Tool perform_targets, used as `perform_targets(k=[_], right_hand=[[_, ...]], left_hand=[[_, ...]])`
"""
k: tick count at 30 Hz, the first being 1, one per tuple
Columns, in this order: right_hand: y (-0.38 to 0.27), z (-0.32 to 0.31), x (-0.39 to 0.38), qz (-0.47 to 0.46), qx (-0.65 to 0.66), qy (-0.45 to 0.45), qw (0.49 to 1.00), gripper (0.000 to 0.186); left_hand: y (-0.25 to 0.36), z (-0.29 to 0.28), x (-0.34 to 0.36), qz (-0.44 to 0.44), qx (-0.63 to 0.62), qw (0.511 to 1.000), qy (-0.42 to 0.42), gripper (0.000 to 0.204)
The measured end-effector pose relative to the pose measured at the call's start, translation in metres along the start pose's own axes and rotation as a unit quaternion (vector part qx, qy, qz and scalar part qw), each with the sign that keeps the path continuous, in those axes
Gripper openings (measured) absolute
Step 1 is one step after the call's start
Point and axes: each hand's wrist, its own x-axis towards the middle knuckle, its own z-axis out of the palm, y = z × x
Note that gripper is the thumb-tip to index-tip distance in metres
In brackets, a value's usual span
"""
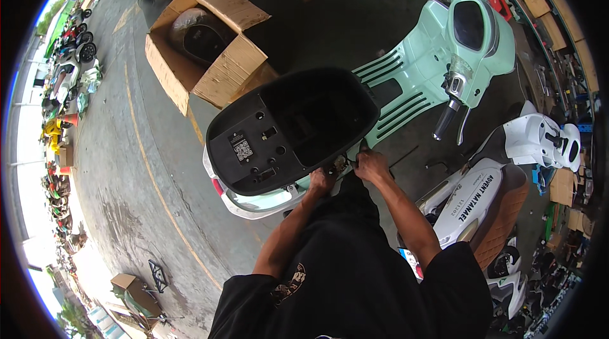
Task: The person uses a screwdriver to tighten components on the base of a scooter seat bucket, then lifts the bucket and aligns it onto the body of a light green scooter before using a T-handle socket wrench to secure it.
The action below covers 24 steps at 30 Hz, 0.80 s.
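In front of me stands a mint-green scooter (415, 53) with its seat off. The black storage bucket (238, 124) lies exposed in its body. My left hand (321, 180) is closed at the bucket's near side, by the body's edge. A little to its right, my right hand (372, 166) is closed too, its fingers pointing at the body side just behind the footboard (396, 123). Small metal-coloured parts (339, 165) show between the hands. Whatever the fingers grip is hidden or too small to make out.
An open cardboard box (219, 75) holding a rounded part stands beyond the scooter. To my right is a white scooter (466, 202) with a brown seat (504, 225). Shelves with boxes (539, 15) line the right side. Several parked scooters (76, 53) stand far left.
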Motion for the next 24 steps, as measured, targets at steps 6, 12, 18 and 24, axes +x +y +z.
perform_targets(k=[6, 12, 18, 24], right_hand=[[0.003, -0.033, -0.018, -0.009, -0.020, -0.072, 0.997, 0.027], [0.017, -0.042, -0.026, 0.014, 0.007, -0.163, 0.987, 0.028], [0.020, -0.066, -0.053, 0.032, 0.006, -0.123, 0.992, 0.029], [0.018, -0.061, -0.063, -0.031, 0.019, -0.030, 0.999, 0.029]], left_hand=[[-0.003, 0.003, 0.001, -0.059, -0.022, 0.997, -0.043, 0.047], [0.014, -0.010, 0.002, -0.026, 0.001, 0.998, -0.058, 0.051], [0.010, -0.011, -0.001, -0.056, -0.040, 0.996, -0.053, 0.052], [0.005, -0.007, -0.002, -0.059, -0.006, 0.997, -0.043, 0.049]])
